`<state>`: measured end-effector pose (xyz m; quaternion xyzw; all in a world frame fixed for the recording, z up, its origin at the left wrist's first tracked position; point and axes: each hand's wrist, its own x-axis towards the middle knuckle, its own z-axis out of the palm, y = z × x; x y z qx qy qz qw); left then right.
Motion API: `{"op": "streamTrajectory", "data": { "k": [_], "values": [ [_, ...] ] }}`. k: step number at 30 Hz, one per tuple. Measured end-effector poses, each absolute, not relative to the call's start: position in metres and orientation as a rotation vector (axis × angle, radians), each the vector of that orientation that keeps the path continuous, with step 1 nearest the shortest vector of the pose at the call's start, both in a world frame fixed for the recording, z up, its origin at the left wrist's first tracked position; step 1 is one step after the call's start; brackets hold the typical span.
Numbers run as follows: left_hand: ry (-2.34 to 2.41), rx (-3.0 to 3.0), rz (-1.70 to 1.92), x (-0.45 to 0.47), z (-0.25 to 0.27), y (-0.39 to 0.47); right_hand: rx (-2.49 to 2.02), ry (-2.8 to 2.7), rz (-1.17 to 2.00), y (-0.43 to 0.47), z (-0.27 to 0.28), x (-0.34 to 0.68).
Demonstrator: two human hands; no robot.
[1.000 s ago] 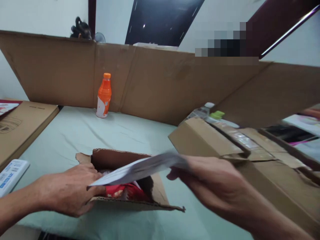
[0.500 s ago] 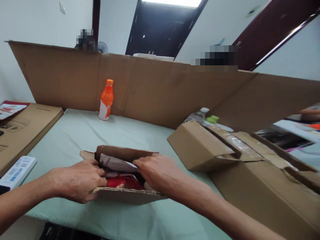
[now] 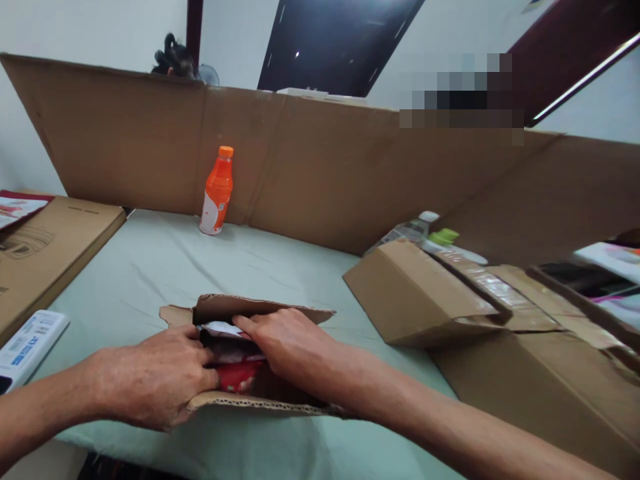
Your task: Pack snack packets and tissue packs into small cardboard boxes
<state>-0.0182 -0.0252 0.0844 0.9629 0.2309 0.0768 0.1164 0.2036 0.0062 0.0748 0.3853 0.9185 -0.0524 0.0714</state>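
Note:
A small open cardboard box (image 3: 270, 405) lies on the pale green cloth in front of me. My left hand (image 3: 150, 377) is closed over its left end, with fingertips curled inside, partly hidden. Inside lie a red packet (image 3: 235, 375) and a whitish sheet or packet (image 3: 225, 329) near the back wall. My right hand (image 3: 290, 343) reaches in from the right. Its thumb and fingers close on the whitish packet's right edge; the lower fingers are hidden inside the box. A torn flap (image 3: 176, 316) sticks out at the back left corner.
An orange drink bottle (image 3: 218, 190) stands before a tall cardboard partition (image 3: 340, 173). Larger cardboard boxes (image 3: 545, 393) occupy the right, with a clear bottle (image 3: 410, 230) behind. At left lie a flat carton (image 3: 70, 233) and a white device (image 3: 35, 347). A person's head shows behind the partition.
My right hand has moved left and deeper into the box, over the packets. The whitish packet has shifted left and lower. Less of the red packet shows. My left hand stays at the left end.

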Motion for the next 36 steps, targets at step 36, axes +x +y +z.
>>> {"op": "streamTrajectory", "data": {
  "k": [36],
  "values": [
    [1.175, 2.525, 0.985, -0.026, 0.022, -0.062, 2.015, 3.251, -0.499, -0.016, 0.074, 0.31]
  ]
}}
